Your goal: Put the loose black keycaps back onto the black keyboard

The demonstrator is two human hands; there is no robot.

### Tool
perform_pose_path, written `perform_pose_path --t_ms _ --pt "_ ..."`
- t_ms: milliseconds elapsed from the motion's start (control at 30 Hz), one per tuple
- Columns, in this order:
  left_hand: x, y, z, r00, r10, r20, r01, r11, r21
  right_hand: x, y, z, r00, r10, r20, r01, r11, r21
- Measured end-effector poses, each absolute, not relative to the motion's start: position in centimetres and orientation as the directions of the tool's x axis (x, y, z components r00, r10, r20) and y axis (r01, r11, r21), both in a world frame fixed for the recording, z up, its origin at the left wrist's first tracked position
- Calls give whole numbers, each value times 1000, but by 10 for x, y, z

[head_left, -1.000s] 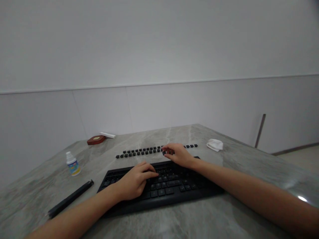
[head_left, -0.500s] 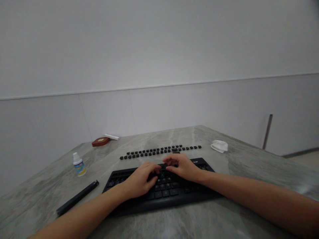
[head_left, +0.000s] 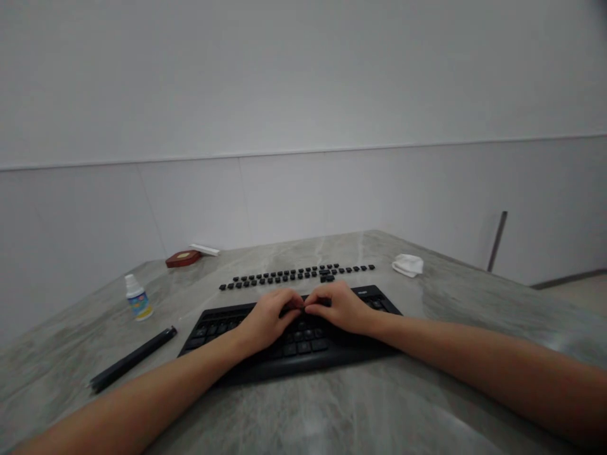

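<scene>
A black keyboard (head_left: pixel 303 362) lies on the grey marbled table, some of its upper part hidden under my hands. Over its upper middle, my left hand (head_left: pixel 272 316) is bent in a pinch, thumb and fingers brought together. My right hand (head_left: pixel 339 306) is pinched too, its fingertips meeting those of the left. Whatever is between the fingertips is too small and dark to make out. Just behind the keyboard, loose black keycaps (head_left: pixel 284 276) stand in two long rows, with a few more (head_left: pixel 327 278) close to the keyboard's back edge.
On the left are a small white bottle (head_left: pixel 138 300) with a colourful label and a long black bar-shaped object (head_left: pixel 133 359). A reddish-brown case (head_left: pixel 183 258) and a white strip (head_left: pixel 205 249) lie at the back left. A folded white cloth (head_left: pixel 408 265) rests at right.
Both hands have drawn together, and their fingertips now meet above the keyboard. My right hand's fingers have closed into a pinch. The whole view has shifted slightly.
</scene>
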State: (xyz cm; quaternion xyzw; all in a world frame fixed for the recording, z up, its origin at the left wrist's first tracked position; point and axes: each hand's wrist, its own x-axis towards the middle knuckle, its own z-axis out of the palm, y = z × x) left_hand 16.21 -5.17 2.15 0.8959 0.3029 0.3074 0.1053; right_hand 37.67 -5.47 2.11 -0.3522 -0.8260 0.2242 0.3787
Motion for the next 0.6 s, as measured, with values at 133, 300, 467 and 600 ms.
perform_pose_path --t_ms 133,300,467,600 --pt "162 -50 23 593 666 452 486 -744 459 379 -44 18 -413 850 326 324 472 -820" --pt "163 -51 20 610 633 477 487 -774 404 381 -36 17 -430 862 269 189 377 -907" --pt "162 -48 15 621 605 499 506 -795 335 382 -38 21 -420 877 233 130 312 -941" --pt "161 -48 14 619 595 512 520 -800 299 382 -38 21 -436 867 239 90 306 -948"
